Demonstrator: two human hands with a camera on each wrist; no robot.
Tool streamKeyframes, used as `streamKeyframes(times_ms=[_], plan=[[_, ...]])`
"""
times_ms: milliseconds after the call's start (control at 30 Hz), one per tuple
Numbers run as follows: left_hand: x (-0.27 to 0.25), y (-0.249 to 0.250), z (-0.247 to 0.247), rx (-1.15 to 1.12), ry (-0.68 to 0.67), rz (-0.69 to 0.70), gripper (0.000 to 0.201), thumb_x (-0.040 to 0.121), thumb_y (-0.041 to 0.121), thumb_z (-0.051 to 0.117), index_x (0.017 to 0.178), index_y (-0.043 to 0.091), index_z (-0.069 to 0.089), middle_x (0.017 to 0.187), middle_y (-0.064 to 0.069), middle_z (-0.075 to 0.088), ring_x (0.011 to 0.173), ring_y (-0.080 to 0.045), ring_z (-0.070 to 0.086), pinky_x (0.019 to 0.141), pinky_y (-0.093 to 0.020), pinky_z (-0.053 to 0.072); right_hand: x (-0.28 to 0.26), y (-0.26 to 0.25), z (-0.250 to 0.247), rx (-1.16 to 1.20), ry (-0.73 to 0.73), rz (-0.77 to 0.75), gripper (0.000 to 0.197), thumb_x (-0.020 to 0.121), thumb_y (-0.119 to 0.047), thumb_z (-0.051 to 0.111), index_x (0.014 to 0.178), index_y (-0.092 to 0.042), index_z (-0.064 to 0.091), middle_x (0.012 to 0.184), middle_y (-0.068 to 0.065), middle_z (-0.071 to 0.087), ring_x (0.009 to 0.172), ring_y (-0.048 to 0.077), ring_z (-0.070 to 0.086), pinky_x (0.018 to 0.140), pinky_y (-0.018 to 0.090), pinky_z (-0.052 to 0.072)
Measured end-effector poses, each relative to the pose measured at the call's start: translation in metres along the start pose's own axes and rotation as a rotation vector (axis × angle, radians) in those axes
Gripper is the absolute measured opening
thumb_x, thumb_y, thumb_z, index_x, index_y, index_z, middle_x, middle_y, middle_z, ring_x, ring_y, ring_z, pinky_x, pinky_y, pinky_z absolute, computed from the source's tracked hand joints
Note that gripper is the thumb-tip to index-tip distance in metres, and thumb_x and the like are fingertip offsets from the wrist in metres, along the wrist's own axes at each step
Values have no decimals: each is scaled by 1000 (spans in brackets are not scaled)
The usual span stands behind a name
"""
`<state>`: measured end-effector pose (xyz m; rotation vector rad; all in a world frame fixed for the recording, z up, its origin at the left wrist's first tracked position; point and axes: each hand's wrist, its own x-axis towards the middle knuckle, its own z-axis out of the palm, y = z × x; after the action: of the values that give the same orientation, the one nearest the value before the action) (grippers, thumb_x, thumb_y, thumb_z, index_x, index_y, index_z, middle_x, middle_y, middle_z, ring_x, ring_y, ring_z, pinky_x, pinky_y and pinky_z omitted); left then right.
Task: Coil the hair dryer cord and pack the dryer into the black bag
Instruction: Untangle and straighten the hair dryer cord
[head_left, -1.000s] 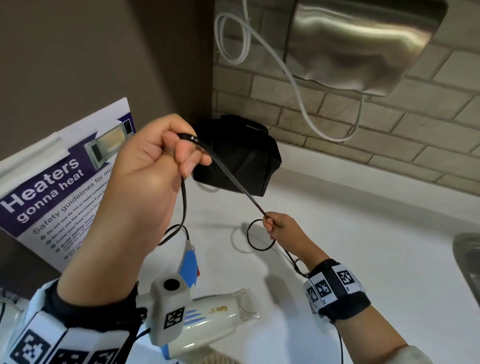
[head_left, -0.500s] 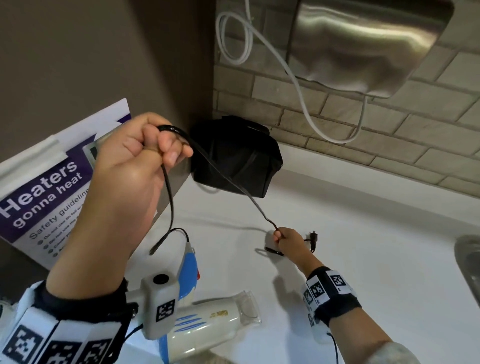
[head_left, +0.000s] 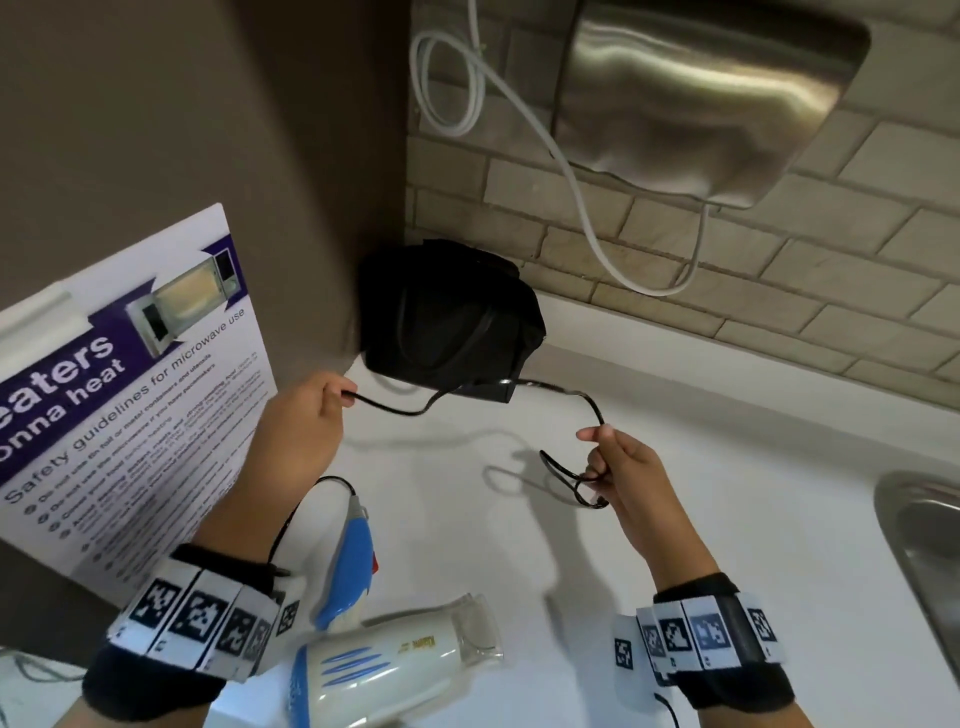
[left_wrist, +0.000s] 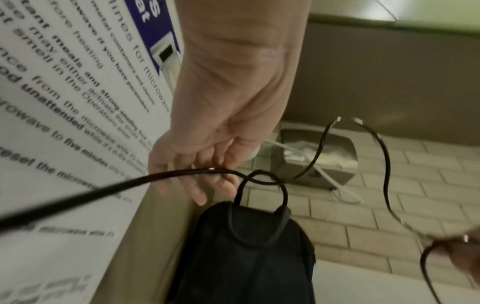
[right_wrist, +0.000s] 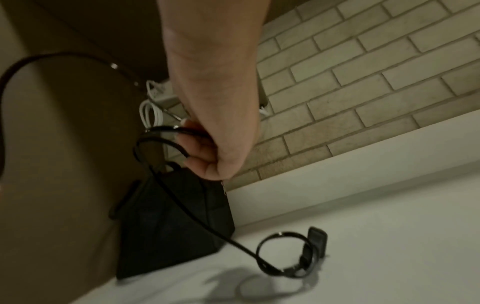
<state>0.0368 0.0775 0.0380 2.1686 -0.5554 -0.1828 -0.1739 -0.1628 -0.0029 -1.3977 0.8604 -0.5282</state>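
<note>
1. The white and blue plastic hair dryer (head_left: 384, 660) is lying on its side on the white counter (head_left: 727, 519), near edge, nozzle pointing right. Its blue handle (head_left: 348, 561) sticks out toward the far side.
2. The left hand (head_left: 301, 421) is up over the counter's left part, fingers curled round the thin black dryer cord (head_left: 415, 410). From the left wrist view, the cord runs across those fingers (left_wrist: 205, 185) and off to the right.
3. From there the cord sags, passes in front of the black bag and rises to the right hand (head_left: 618, 467).
4. The right hand is pinching the cord between thumb and fingertip up top, and its lower fingers are wrapped round a couple of small loops (head_left: 571, 483) already gathered there.
5. In the right wrist view, the tail end of the cord drops to the counter, curls into one ring, and ends at the black plug (right_wrist: 317, 242), which is just sitting on the counter.
6. The soft black fabric bag (head_left: 447, 317) stands in the far corner, against the brown side wall (head_left: 208, 104) and the tiled back wall (head_left: 779, 291). Can't tell if it's unzipped.
7. Other stuff: a microwave safety poster (head_left: 130, 395) on the left, a steel wall dispenser (head_left: 717, 98) with a white cable (head_left: 571, 176) looping under it, and a steel sink (head_left: 924, 545) at the right edge.
</note>
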Motion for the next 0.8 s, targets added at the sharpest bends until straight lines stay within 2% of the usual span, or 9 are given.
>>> streamKeyframes(times_ms=[200,367,400,467,500,567,633,733,800], plan=[[0,2,5,-5,-94,6,22,98,25,46,112,23,63,118,1,64,111,-19,58,94,-32,42,-23,-38,15,272,-88,-24,32,100,-31,43,89,-8,62,55,-5,26,52,13,29,60,28,42],[-18,49,-6,-147,-136,213,27,100,29,40,109,22,65,113,7,65,103,-5,59,69,-10,47,-42,-63,42,206,-211,-28,26,100,-21,43,88,-7,62,57,-3,25,50,12,29,55,25,39],[-25,60,-6,-159,-161,284,27,100,30,40,111,23,64,112,10,63,103,0,58,70,-5,45,-47,-68,49,184,-252,-19,26,100,-18,42,88,-7,62,56,-3,27,49,13,30,54,25,40],[-38,79,-3,-135,-242,445,28,99,33,42,120,25,59,118,17,55,106,12,49,81,3,36,-57,-79,62,110,-348,-4,27,100,-16,40,87,-8,62,54,-3,34,48,13,34,54,26,43],[-43,86,0,-95,-278,521,32,99,37,42,126,26,56,123,17,51,110,12,46,88,2,32,-62,-84,68,63,-398,-9,29,101,-16,39,84,-11,62,53,-3,38,48,13,37,55,26,44],[-46,94,7,6,-335,620,45,95,45,34,131,25,52,128,12,52,119,-1,44,101,-13,32,-71,-93,75,-15,-486,-45,33,101,-16,39,76,-17,61,54,-4,42,49,12,39,57,26,44],[-45,94,10,49,-371,625,48,93,44,26,124,23,57,116,5,62,113,-11,51,98,-28,39,-78,-101,79,-84,-525,-94,36,100,-18,41,70,-21,61,53,-5,42,50,11,38,56,24,42],[-41,91,5,66,-322,591,35,93,29,30,92,12,61,77,8,55,84,-5,48,72,-22,39,-82,-110,78,-168,-526,-153,31,99,-26,46,78,-13,66,50,-5,39,48,9,34,54,22,38],[-39,90,0,97,-277,593,32,93,24,34,77,8,57,67,10,46,76,-6,43,63,-18,34,-81,-112,74,-178,-544,-176,31,98,-29,48,83,-10,67,49,-5,40,50,10,34,54,21,36]])
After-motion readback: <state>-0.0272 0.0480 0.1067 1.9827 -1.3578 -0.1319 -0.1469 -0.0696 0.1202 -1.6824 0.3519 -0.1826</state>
